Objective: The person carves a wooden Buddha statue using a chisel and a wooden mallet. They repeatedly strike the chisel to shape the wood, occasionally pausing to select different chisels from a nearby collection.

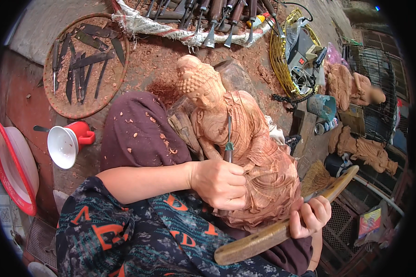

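Observation:
A carved wooden seated statue with a curled-hair head leans against my lap, tilted up and left. My left hand is closed around the handle of a carving chisel. The chisel's narrow blade points away from me, its tip at the statue's chest. Below and right of the statue, my right hand grips a long, flat wooden mallet around its middle. The mallet is apart from the chisel. My left fist hides most of the chisel handle.
Several dark blades lie in a round woven tray at the far left. More chisels rest along a rope-wrapped rim at the back. A red-and-white cup stands left; coiled yellow cable and other carvings lie right.

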A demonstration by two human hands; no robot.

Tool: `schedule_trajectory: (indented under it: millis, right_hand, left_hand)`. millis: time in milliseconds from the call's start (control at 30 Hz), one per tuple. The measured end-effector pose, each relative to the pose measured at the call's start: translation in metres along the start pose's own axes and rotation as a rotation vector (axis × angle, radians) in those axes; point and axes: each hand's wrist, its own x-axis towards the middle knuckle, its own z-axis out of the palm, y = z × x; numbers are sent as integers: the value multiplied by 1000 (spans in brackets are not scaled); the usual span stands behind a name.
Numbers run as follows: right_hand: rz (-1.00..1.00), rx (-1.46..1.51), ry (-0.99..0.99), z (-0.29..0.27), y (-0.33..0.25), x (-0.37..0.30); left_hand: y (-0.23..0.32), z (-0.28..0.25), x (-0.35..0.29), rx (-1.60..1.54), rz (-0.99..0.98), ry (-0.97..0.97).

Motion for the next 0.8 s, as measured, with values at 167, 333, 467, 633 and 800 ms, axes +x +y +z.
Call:
schedule_trajectory:
  millis: [167,333,467,633,800]
  right_hand:
    - [79,-71,-175,-8,-1,8]
    - [73,-17,-45,-4,-2,3]
    - [104,-47,-46,-2,-4,4]
    - [103,27,-30,1,-2,4]
    - [117,51,-48,3,-5,7]
  left_hand:
    - [-3,-5,6,-8,21,37]
    - [5,-4,23,-25,64,87]
    - [10,-3,23,-8,-32,132]
    - [6,-4,20,11,-89,131]
    - [-2,-3,28,43,-67,213]
